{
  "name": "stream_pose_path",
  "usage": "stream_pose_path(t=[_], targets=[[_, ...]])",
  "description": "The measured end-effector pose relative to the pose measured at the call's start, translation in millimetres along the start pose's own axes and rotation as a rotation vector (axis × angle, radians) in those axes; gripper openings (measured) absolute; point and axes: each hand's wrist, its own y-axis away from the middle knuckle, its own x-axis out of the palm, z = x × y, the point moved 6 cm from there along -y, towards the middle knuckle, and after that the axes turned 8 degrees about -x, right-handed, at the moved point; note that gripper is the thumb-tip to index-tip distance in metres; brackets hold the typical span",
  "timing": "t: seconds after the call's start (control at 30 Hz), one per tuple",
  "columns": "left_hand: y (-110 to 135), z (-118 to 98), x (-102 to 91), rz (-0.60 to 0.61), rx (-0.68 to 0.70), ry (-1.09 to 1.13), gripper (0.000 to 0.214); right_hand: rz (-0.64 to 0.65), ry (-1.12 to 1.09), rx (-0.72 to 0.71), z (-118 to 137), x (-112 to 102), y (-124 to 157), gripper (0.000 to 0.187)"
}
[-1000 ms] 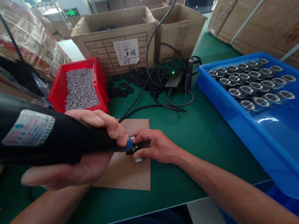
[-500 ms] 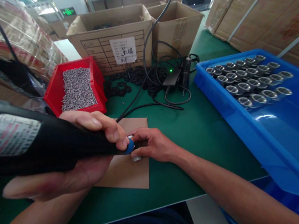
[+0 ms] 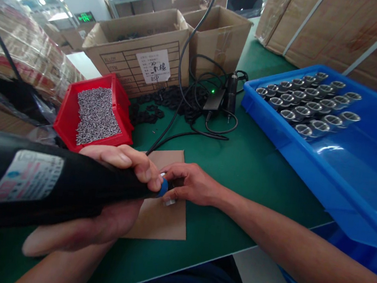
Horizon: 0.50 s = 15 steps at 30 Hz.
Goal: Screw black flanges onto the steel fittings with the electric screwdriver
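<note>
My left hand (image 3: pixel 122 215) is wrapped round a black electric screwdriver (image 3: pixel 77 188) with a label on its body and a blue collar at its front end. The tool lies nearly level and points right. At its tip, my right hand (image 3: pixel 192 183) grips a small metal part (image 3: pixel 170 201) between thumb and fingers. Most of that part is hidden by the fingers and the collar, so its shape is unclear. Beneath both hands a flat piece of cardboard (image 3: pixel 165 225) rests on the green table (image 3: pixel 223 163).
A red bin (image 3: pixel 127 121) of small screws (image 3: pixel 98 115) stands at left. Behind are open cardboard boxes (image 3: pixel 112 62), black rings (image 3: pixel 149 113), cables and a second black screwdriver (image 3: pixel 231 96). At right, a blue tray (image 3: pixel 285 152) holds rows of metal cylindrical parts (image 3: pixel 319 127).
The screwdriver body and my left hand have shifted slightly right in view. The whole scene has moved a little with the camera. Both grips are unchanged.
</note>
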Motion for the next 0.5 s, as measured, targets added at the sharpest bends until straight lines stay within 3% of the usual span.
stream_pose_path(t=[0.1,0.23,0.3,0.37,0.43,0.5], targets=[[-8,-2,-4.7,0.079,0.0,-0.004,0.062,0.021,0.056,-0.044,3,0,2,0.036],[-15,5,-17.6,0.099,-0.299,-0.079,0.06,0.06,0.267,-0.133,17,3,6,0.044],[-12,14,-27.2,0.082,-0.438,-0.352,0.048,0.086,0.457,-0.194,26,8,9,0.049],[-6,27,-42.4,0.048,-0.51,-0.763,0.048,0.106,0.683,-0.196,28,14,12,0.055],[-1,42,-57.2,0.023,-0.475,-1.03,0.066,0.122,0.882,-0.161,24,19,15,0.058],[6,62,-67.9,0.081,-0.417,-1.135,0.067,0.118,0.965,-0.129,21,22,17,0.059]])
